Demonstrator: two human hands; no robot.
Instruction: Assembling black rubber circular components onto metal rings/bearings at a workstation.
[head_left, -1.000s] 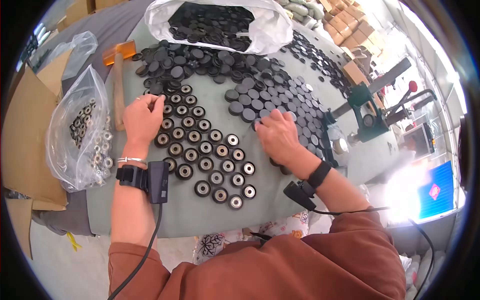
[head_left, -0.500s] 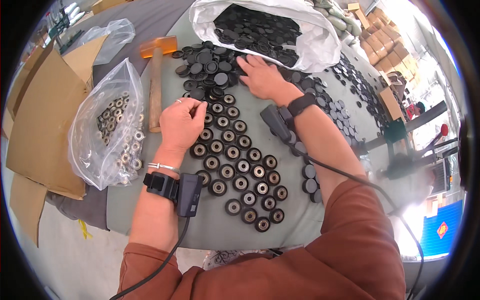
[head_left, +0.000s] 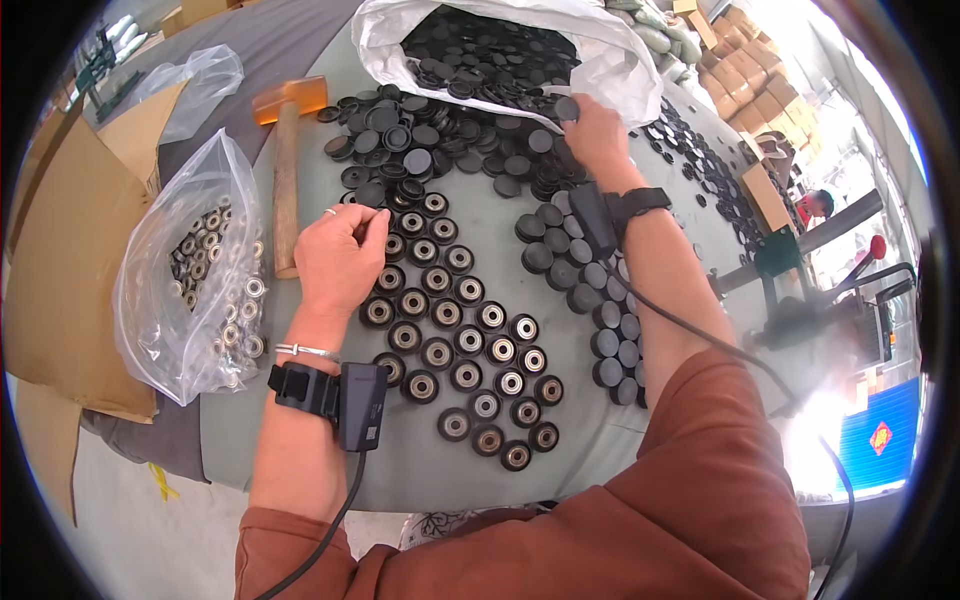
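My left hand (head_left: 340, 255) is closed, fingertips pinched together, beside the upper left of the rows of black wheels with metal bearings (head_left: 437, 281). Whatever it may hold is hidden. A dark disc (head_left: 370, 193) lies just past its fingertips. My right hand (head_left: 598, 138) is at the mouth of the white sack (head_left: 622, 92), its fingers closed on a round black cap (head_left: 567, 108). Loose black caps (head_left: 515, 167) are heaped between the hands and spill from the sack. Under my right forearm, more caps (head_left: 557, 241) stand in rows, flat faces up.
A mallet (head_left: 286, 190) with an amber head lies left of the heap. Beside it are a clear bag (head_left: 150, 300) of small metal bearings and an open cardboard box (head_left: 70, 240). A hand-lever press (head_left: 790, 255) stands at the right. Cables run from both wrists.
My right hand has moved right from the cap heap to the sack's mouth and now has a cap at its fingers. My left hand stays pinched by the wheels. The whole view has shifted slightly.
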